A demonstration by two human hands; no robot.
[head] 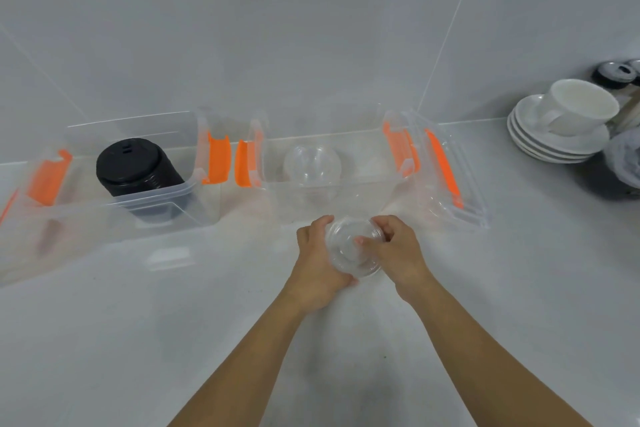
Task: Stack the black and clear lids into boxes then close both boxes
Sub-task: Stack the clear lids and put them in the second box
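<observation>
Both hands hold a clear lid [350, 258] just in front of the right box [322, 199], above the desk [138, 340]. The left hand [320, 260] cups the lid from beneath, its grip curled round the rim; the right hand [398, 250] has its grip pinching the lid's top. Inside the right box sit domed clear lids [311, 163]. Left of the right box stands the left box [162, 208], open, with a stack of black lids [138, 166] in it. A box cover [457, 180] with orange latches leans against the right box's right side. Further right, a white cup [578, 107] rests on stacked saucers [554, 144].
</observation>
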